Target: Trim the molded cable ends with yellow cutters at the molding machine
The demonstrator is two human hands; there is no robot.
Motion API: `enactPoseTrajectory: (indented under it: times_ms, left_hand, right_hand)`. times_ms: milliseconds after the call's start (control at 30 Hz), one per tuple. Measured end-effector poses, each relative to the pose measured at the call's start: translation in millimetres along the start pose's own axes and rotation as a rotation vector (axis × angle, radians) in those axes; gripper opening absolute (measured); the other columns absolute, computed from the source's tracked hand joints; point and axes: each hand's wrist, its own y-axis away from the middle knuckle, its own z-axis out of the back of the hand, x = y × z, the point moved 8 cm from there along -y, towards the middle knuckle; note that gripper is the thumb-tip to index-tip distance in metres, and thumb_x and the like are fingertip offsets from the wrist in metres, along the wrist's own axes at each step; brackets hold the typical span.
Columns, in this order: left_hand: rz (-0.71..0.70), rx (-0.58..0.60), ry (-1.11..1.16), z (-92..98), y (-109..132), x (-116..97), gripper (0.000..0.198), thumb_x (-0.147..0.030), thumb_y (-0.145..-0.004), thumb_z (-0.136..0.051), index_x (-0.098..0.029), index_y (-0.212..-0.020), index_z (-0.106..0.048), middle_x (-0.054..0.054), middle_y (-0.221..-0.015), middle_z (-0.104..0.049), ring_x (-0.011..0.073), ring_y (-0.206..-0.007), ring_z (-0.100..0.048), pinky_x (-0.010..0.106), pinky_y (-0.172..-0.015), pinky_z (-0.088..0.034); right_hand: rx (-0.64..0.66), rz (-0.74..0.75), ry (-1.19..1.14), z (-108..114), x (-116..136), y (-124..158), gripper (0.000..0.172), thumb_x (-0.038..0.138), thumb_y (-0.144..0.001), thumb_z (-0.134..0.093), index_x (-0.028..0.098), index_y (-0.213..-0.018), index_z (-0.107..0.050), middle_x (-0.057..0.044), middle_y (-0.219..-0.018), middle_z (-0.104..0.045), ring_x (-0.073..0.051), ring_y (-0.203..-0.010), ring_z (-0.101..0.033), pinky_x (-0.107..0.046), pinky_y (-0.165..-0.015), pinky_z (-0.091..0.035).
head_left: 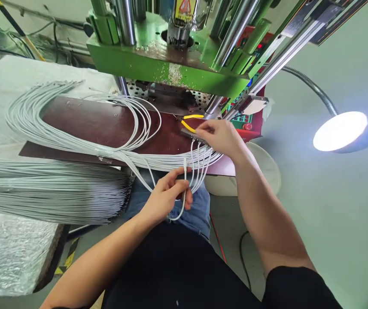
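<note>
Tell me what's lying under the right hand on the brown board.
Under the right hand a metal strip pokes out, with white cables hanging from it. Yellow-handled pliers lie just behind. The strip's far end is covered.

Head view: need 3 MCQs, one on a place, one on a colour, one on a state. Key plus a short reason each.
1. Where does the yellow-handled pliers lie?
A. on the dark brown board, just beyond the right hand
B. on the floor
C. on the clear plastic sheet at far left

2. What colour is the machine frame above the board?
A. blue
B. green
C. grey

3. What state is the round gooseneck lamp in?
A. switched off
B. covered
C. lit

Key:
1 A: the pliers rest on the dark brown board by the right hand, which holds a slim metal bar with thin white cables hanging from it.
2 B: the frame's painted faces are bright green.
3 C: the lamp head glows white. The left hand pinches one cable.
</note>
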Motion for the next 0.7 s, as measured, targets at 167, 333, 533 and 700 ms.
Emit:
enactPoseTrajectory:
  times_ms: [167,333,533,700]
  left_hand:
    - [-0.038,0.014,0.024,0.3,6,2,0.033,-0.022,-0.084,-0.059,-0.017,-0.116,-0.053,-0.004,-0.068,-0.063,0.0108,-0.045,-0.056,0.024,-0.049,-0.044]
    - [-0.060,-0.022,0.020,6.3,11,1,0.027,-0.026,-0.089,-0.053,-0.017,-0.115,-0.057,-0.004,-0.064,-0.062,0.0068,-0.040,-0.047,0.020,-0.044,-0.034]
    - [-0.110,-0.064,0.021,16.9,11,-11,0.030,-0.036,-0.093,-0.054,-0.016,-0.114,-0.063,-0.005,-0.060,-0.059,0.0045,-0.036,-0.040,0.019,-0.038,-0.026]
    - [-0.105,-0.071,0.034,16.9,1,-21,0.034,-0.039,-0.090,-0.060,-0.015,-0.114,-0.064,-0.004,-0.061,-0.058,0.0051,-0.037,-0.044,0.019,-0.040,-0.031]
  right_hand:
    - [0.025,-0.089,0.225,-38,-7,-49,0.028,0.039,-0.089,-0.060,0.016,-0.093,-0.075,-0.010,-0.093,-0.074,-0.025,-0.091,-0.067,-0.036,-0.082,-0.047]
    - [0.042,-0.156,0.257,-54,-7,-70,0.019,0.026,-0.088,-0.060,0.013,-0.095,-0.073,-0.015,-0.102,-0.073,-0.028,-0.102,-0.066,-0.038,-0.089,-0.047]
    - [-0.237,-0.108,-0.026,21,13,-36,0.023,0.028,-0.096,-0.046,0.015,-0.098,-0.065,-0.007,-0.084,-0.067,-0.019,-0.077,-0.062,-0.032,-0.075,-0.049]
    - [0.007,-0.138,-0.534,65,2,67,0.034,0.052,-0.083,-0.067,0.019,-0.089,-0.063,0.007,-0.057,-0.040,-0.008,-0.046,-0.033,-0.021,-0.042,-0.025]
